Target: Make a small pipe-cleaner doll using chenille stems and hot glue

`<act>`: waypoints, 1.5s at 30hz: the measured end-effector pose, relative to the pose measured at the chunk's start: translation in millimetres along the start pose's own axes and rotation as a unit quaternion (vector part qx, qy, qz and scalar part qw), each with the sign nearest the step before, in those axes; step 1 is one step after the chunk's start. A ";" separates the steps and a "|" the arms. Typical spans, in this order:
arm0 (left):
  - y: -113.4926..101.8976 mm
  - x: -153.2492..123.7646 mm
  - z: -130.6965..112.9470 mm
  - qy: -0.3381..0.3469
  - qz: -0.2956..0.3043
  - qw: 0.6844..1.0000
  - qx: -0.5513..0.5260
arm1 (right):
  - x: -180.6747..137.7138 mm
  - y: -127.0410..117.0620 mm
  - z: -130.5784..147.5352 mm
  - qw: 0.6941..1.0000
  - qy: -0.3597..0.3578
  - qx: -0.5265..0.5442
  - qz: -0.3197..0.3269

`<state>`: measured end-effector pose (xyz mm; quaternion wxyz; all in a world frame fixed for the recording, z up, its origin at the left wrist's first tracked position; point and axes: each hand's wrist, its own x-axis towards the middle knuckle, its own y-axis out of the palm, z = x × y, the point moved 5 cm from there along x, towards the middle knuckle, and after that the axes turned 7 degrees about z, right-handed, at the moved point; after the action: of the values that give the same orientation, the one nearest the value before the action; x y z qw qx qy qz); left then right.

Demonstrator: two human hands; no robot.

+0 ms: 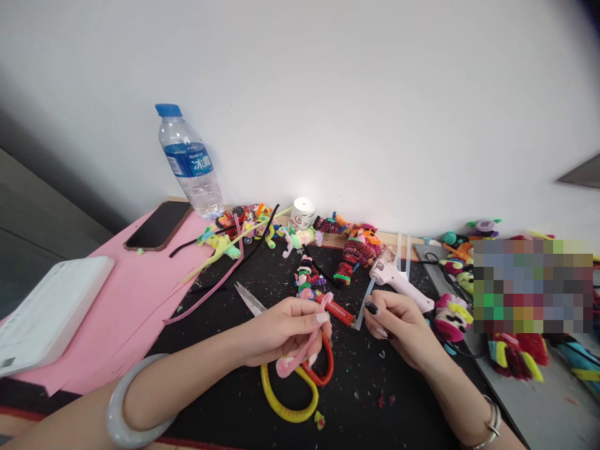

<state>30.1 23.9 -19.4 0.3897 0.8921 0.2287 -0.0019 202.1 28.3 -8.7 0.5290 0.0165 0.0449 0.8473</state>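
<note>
My left hand point(276, 330) pinches a bent pink pipe cleaner point(300, 359) between thumb and fingers, with one end sticking up and a looped end hanging below. My right hand point(398, 322) is closed, fingertips pressed together; whatever they hold, if anything, cannot be made out. It is just right of a translucent glue stick point(362, 315) that runs to a white glue gun point(398, 282). Under my left hand lie open scissors point(288, 412) with one yellow and one red handle. A red lighter point(336, 311) rests between the hands, near a small multicoloured pipe-cleaner figure point(305, 275).
A tilted water bottle point(190, 169) leans on the wall beside a phone point(158, 225). Pink paper point(135, 281) and a white box point(56, 312) lie left. A white roll point(302, 212) and several fuzzy figures point(356, 250) line the back. More figures cover a grey board point(504, 406) at right.
</note>
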 end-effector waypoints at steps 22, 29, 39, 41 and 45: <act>0.2 -0.2 -1.7 0.002 -0.001 1.000 -0.013 | 0.0 9.3 1.9 0.996 0.048 0.052 0.048; -0.4 -0.3 -1.4 -0.004 -0.007 1.000 -0.010 | -1.6 2.7 -2.1 0.999 0.030 -0.013 0.025; -0.4 0.2 -1.7 0.003 -0.005 1.000 -0.016 | 0.5 10.3 0.6 0.993 0.042 0.100 0.043; -0.6 0.2 -1.4 0.003 -0.004 1.000 -0.018 | -0.1 10.3 1.0 0.994 0.055 0.090 0.037; -1.0 -0.2 -1.4 0.004 -0.004 1.000 -0.019 | -0.8 9.4 -0.4 0.995 0.065 0.063 0.037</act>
<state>29.3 25.3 -19.0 0.4059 0.8835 0.2338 0.0049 194.1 23.4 -8.3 0.4907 -0.0039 0.1322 0.8612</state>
